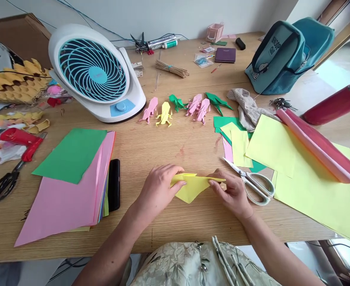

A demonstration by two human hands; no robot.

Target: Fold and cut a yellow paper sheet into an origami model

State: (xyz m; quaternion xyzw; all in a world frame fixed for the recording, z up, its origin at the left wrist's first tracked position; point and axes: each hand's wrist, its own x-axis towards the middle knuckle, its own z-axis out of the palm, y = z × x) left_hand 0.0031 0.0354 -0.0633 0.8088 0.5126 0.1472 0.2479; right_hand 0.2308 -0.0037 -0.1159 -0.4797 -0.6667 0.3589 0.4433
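Observation:
A folded sheet of yellow paper (191, 190) is held between my two hands, above the near middle of the wooden table. My left hand (160, 186) pinches its left end, thumb in front and fingers behind. At the right, a pointed end sits pinched between thumb and fingers of my right hand (229, 190). The paper's lower corner points down towards me. White-handled scissors (256, 184) lie just right of my right hand. Beyond my hands stand folded paper frogs, among them a yellow one (164, 114), a pink one (149, 110) and a green one (177, 102).
A stack of coloured paper (70, 198) and a black phone (114, 184) lie left. Yellow sheets (318, 202), paper scraps (242, 147) and a red bottle (335, 101) are right. A fan (97, 75), a stick bundle (172, 68) and a teal backpack (282, 55) stand farther back.

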